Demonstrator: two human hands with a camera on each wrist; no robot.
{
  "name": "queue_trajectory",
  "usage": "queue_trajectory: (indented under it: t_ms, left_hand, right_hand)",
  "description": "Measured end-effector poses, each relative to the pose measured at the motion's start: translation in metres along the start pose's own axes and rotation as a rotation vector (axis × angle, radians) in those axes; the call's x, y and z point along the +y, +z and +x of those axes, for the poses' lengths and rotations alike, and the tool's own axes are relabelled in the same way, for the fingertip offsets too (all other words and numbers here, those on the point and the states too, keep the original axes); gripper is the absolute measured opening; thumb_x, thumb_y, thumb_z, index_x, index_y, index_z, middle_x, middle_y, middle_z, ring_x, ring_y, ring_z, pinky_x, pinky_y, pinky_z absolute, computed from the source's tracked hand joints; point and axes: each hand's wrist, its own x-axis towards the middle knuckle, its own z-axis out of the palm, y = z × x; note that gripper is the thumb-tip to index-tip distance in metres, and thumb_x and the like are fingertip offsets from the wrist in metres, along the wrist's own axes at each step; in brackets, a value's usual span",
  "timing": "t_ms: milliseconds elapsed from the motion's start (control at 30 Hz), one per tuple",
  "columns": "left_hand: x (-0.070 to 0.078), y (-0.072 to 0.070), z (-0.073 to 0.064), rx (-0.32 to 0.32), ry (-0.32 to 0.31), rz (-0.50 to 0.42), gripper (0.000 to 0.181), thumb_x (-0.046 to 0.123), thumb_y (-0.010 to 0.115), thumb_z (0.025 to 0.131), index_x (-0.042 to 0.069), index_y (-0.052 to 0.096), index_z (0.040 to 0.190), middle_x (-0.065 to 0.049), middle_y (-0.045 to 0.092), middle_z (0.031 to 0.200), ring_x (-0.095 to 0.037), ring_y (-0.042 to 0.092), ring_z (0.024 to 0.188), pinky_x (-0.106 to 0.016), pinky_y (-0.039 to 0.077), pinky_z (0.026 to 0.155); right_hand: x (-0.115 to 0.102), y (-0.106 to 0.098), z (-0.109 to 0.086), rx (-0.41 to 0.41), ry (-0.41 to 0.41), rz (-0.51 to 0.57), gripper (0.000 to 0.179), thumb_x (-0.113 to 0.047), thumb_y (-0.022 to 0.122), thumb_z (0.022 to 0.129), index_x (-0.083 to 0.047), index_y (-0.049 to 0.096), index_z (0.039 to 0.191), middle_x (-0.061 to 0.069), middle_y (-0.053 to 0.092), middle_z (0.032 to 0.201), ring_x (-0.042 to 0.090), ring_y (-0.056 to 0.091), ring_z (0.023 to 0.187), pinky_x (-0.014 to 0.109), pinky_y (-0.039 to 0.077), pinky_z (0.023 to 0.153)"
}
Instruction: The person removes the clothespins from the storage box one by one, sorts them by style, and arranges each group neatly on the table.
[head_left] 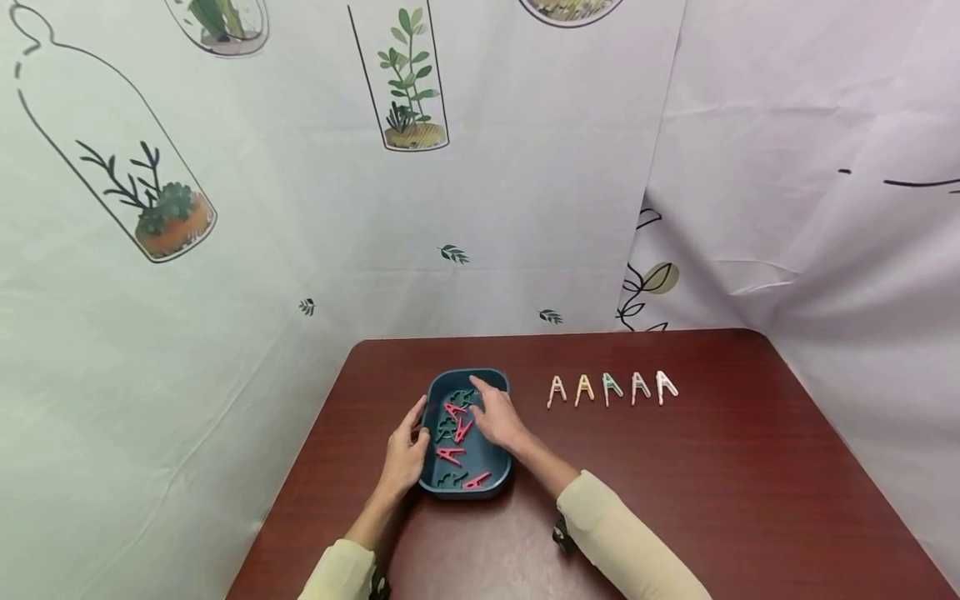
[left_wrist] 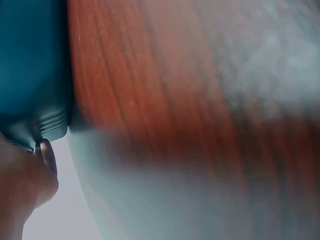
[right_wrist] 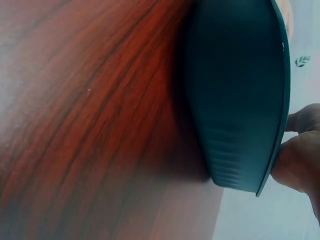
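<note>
The left hand (head_left: pixel 405 454) grips the side of the blue tray (head_left: pixel 491 457). The right hand (head_left: pixel 501 418), finger and thumb apart, is over pink clips (head_left: pixel 449 452) and dark green pieces (head_left: pixel 452 480) inside. Five A-shaped clips (head_left: pixel 611 386) lie to the right.

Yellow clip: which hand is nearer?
Right. The right hand is over the blue tray, left of the yellow clip; the left hand is farther, at the tray's left side.

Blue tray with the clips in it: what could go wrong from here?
The pink clips and green pieces lie close together, so the right hand might pick up or nudge a neighbour by mistake. That hand extends over the right side of the tray, so a bump could shift it, though the left hand at the opposite side may steady it.
</note>
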Motion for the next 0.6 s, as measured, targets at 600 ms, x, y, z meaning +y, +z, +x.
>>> queue_trajectory:
  t_ms: [600]
  left_hand:
    - [0.0, 0.0, 0.0, 0.008, -0.002, 0.035, 0.062, -0.007, 0.055, 0.101, 0.006, 0.047, 0.16, -0.022, 0.057, 0.152, -0.039, 0.066, 0.123, -0.055, 0.052, 0.097]
  right_hand:
    - [-0.004, 0.02, 0.01, -0.072, 0.185, 0.122, 0.044, 0.018, 0.055, 0.092, 0.011, 0.065, 0.135, 0.021, 0.072, 0.13, 0.038, 0.067, 0.124, 0.048, 0.054, 0.101]
